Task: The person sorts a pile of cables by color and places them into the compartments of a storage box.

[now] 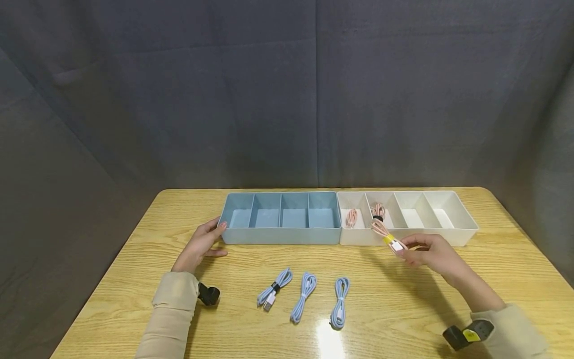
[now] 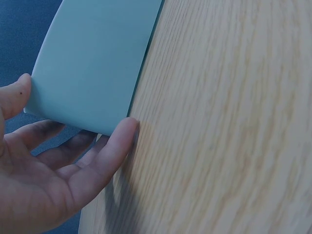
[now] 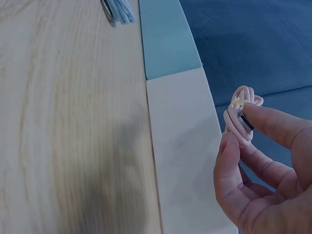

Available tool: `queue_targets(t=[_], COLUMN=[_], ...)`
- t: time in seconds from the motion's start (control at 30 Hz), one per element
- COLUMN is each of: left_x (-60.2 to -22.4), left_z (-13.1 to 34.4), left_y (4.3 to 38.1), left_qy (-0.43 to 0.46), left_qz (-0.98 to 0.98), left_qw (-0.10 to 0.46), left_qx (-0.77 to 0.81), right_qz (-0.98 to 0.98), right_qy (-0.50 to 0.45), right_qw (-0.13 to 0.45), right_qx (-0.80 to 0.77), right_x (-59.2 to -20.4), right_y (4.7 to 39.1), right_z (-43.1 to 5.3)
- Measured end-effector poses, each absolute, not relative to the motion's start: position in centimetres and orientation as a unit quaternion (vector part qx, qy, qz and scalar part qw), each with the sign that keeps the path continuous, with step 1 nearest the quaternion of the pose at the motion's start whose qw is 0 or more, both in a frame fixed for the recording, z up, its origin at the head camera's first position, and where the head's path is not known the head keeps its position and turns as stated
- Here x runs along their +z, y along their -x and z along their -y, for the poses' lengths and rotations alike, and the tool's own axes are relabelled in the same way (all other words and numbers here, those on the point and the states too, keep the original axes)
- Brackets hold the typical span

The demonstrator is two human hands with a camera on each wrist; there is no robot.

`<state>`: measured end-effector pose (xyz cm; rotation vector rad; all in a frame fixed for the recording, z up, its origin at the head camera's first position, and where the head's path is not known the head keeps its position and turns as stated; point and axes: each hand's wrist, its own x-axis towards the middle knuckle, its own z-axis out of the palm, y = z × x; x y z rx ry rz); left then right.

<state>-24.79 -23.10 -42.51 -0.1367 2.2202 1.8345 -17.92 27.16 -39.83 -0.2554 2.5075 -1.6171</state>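
My right hand (image 1: 426, 255) pinches a coiled pink charging cable (image 1: 381, 230) with a yellow tie and a white plug, between thumb and fingers. In the head view this cable overlaps the front wall of the white divided box (image 1: 448, 237); the right wrist view shows its loops (image 3: 237, 127) at the fingertips. At the far left, my left hand (image 1: 204, 244) touches the left end of the blue divided box (image 1: 282, 236), thumb at the corner rim and fingers extended. The left wrist view shows the fingers (image 2: 105, 163) spread along that box end (image 2: 92, 68).
One pink cable (image 1: 352, 218) lies in the white box's leftmost compartment, another (image 1: 378, 209) with a black tie in the second. Three coiled blue cables (image 1: 274, 289) (image 1: 303, 296) (image 1: 340, 303) lie on the wooden table (image 1: 242, 329) in front. A dark curtain (image 1: 269, 99) hangs behind.
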Motion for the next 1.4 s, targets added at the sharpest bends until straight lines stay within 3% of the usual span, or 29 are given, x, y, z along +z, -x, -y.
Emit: queue_targets(t=[0.87, 1.4], left_x=[-42.6, -42.8], left_z=[23.1, 23.0], left_y=[24.8, 25.0], left_qy=[0.048, 0.044], left_qz=[-0.767, -0.773], left_qw=[0.125, 0.122], left_qx=[0.628, 0.621], right_qz=[-0.851, -0.785], right_qy=[0.055, 0.021], right_qw=[0.062, 0.086], right_qx=[-0.519, -0.612], right_x=[-37.2, -37.0], right_y=[18.9, 20.9], right_z=[-29.5, -31.5])
